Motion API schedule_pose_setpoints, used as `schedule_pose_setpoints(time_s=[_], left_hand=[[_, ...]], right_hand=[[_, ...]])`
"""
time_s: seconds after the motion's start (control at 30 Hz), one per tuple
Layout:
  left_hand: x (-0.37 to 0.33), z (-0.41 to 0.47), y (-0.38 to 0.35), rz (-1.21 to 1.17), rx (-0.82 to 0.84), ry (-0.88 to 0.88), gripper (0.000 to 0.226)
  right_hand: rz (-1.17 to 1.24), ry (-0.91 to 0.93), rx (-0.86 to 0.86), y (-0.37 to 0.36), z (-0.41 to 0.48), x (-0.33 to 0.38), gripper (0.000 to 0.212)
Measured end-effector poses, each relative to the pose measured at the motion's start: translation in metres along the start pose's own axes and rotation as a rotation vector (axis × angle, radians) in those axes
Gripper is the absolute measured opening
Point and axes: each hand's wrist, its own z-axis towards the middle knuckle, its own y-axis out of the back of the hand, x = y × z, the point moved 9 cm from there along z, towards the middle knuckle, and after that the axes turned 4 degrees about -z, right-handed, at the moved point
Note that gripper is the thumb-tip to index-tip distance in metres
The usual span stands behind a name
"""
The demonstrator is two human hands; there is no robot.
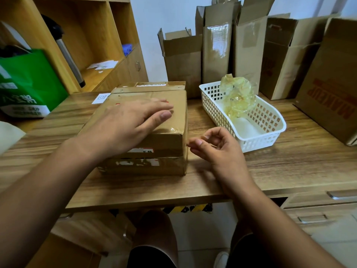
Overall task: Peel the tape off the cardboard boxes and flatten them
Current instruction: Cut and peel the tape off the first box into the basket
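Note:
A closed, taped cardboard box (170, 140) sits on the wooden table (280, 167) in front of me, with another cardboard box (150, 86) behind it. My left hand (125, 124) lies flat on the near box's top, fingers straight and spread toward the right. My right hand (214, 147) hovers beside the box's near right corner, fingers loosely curled, thumb and forefinger close to the box edge, holding nothing that I can see. Shiny tape (172, 130) shows at the top front corner.
A white plastic basket (260, 136) to the right holds a crumpled wad of peeled tape (237, 97). Several flattened boxes (216, 47) lean against the back wall. A green bag (27, 82) stands at left beside wooden shelves (92, 35). Drawers (320, 209) sit at lower right.

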Motion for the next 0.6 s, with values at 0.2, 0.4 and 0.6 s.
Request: schedule_pose_setpoints(time_s=[0.2, 0.4, 0.6], left_hand=[[-0.028, -0.008, -0.027, 0.115, 0.242, -0.126, 0.064], [-0.022, -0.004, -0.034, 0.11, 0.227, -0.155, 0.065], [-0.019, 0.004, -0.035, 0.126, 0.194, -0.108, 0.067]], right_hand=[[-0.072, 0.057, -0.019, 0.0, 0.004, 0.006, 0.019], [-0.03, 0.058, -0.025, 0.006, -0.013, 0.009, 0.015], [0.009, 0.051, 0.002, 0.011, -0.051, 0.02, 0.015]])
